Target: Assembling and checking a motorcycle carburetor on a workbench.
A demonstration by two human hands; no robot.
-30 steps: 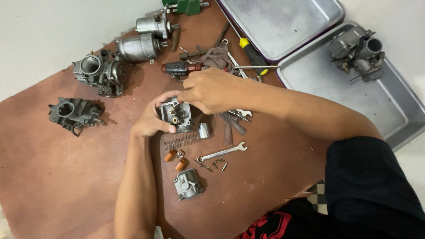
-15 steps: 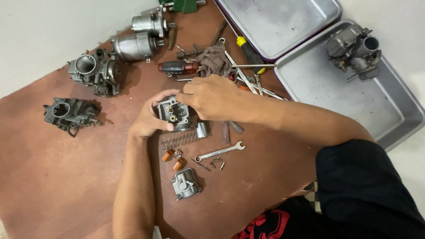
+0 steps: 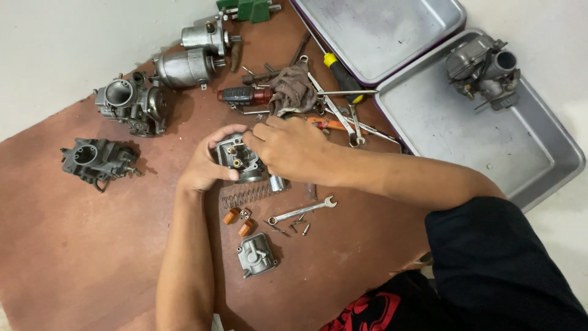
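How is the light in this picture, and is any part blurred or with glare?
Head view: even, soft light with faint shadows; mild glare on the metal tray; left hand, right hand and carburetor body look sharp; the dark sleeve lacks detail.

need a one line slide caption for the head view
Both hands, left hand and right hand, hold a carburetor body over a brown board strewn with parts and tools.

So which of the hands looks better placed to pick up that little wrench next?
Probably the right hand. The left hand is cupped around the carburetor body, steadying it, while the right only fingers its top, and the small wrench lies below it.
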